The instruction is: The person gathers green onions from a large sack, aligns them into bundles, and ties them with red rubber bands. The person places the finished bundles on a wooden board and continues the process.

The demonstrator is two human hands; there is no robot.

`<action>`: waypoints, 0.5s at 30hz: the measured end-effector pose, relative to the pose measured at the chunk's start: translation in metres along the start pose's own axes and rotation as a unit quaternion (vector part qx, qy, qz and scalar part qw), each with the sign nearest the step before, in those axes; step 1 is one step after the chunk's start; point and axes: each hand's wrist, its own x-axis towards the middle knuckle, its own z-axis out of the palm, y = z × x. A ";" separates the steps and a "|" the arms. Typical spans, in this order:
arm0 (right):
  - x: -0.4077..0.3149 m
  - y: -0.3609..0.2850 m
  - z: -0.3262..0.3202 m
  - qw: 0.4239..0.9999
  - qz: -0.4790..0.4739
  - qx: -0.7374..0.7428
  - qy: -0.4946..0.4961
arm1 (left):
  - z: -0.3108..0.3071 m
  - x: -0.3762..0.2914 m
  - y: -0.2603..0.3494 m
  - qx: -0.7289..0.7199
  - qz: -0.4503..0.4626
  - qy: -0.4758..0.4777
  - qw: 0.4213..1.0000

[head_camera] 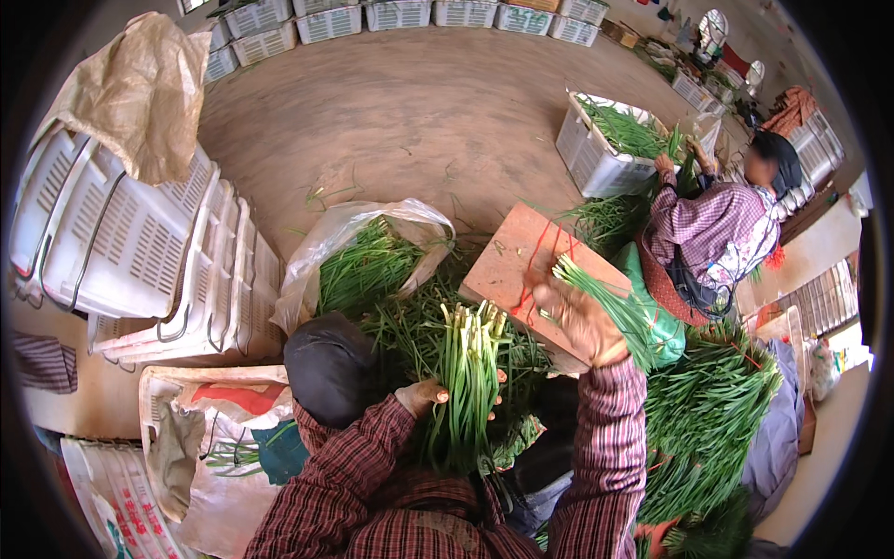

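Observation:
My left hand (pixel 419 397) is wrapped around an upright bunch of garlic chives (pixel 469 370), pale cut ends at the top and green leaves hanging down. My right hand (pixel 583 320), blurred, is over a flat-topped reddish-brown block (pixel 513 244). Several red ties (pixel 538 258) lie across that block, some close to the right fingertips. Whether these fingers hold a tie cannot be made out. Another small bunch of chives (pixel 604 297) rests on the block's right side, just beyond my right hand. Loose chives (pixel 412 328) are heaped below and behind the left-hand bunch.
An open plastic bag of chives (pixel 370 265) stands ahead. Stacked white crates (pixel 140 237) rise at left. Tied chives (pixel 705 419) are piled at right, beside a green sack (pixel 660 307). A co-worker (pixel 719 216) sits at right, hands at a chive-filled crate (pixel 607 157).

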 end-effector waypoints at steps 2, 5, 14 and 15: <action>0.050 0.024 -0.007 0.981 -0.105 0.151 -0.062 | 0.006 0.005 -0.004 -0.001 -0.019 -0.016 1.000; 0.076 0.033 0.047 0.964 -0.015 -0.065 -0.256 | 0.001 0.007 -0.013 0.022 -0.048 -0.017 0.998; 0.027 0.099 0.042 0.949 -0.071 0.304 -0.036 | -0.003 -0.001 -0.012 0.067 -0.017 0.034 0.997; 0.015 0.119 0.056 0.943 -0.073 0.324 -0.003 | -0.006 -0.004 -0.011 0.099 0.015 0.067 0.993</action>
